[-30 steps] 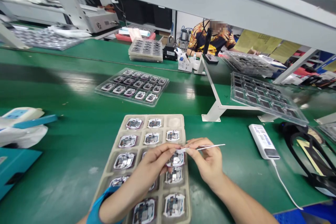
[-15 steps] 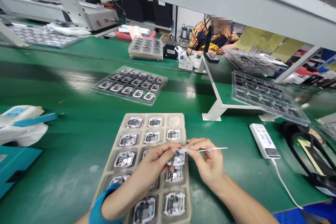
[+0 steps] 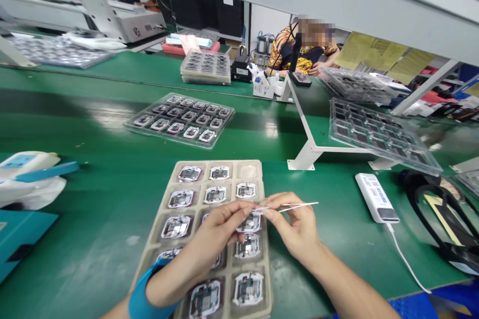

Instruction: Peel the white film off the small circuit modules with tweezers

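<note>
White slender strip (image 3: 309,204) juts outward from the right grip (image 3: 298,225).

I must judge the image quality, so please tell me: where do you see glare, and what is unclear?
Head view: glare on the green table, left of the central clear tray and near the white stand leg; head view: the pale item between left hand and right hand is too indistinct to identify; head view: pixelation over the co-worker's head.

1 head-worn camera looks down and forward toward 12 o'clock, close above the left hand (image 3: 224,225), right hand (image 3: 295,220) and counter (image 3: 105,232).
</note>
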Action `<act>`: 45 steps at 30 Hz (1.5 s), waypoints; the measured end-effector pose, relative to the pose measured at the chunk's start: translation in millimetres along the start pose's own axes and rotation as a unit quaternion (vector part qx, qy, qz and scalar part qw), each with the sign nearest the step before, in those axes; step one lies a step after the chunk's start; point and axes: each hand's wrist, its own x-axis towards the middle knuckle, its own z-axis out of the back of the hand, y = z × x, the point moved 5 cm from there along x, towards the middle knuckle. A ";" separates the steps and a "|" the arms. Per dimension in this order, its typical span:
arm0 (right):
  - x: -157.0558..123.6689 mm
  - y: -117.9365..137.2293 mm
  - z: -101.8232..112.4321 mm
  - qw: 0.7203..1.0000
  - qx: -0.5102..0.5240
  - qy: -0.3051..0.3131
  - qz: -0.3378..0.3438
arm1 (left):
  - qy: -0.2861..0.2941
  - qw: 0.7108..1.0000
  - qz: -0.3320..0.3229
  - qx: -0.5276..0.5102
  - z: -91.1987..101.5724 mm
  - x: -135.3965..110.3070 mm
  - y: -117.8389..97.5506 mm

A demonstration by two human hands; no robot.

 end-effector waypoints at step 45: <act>-1.5 1.1 -0.8 0.997 -0.015 -0.010 0.081 | -0.008 0.999 -0.035 0.025 1.0 -4.4 -9.4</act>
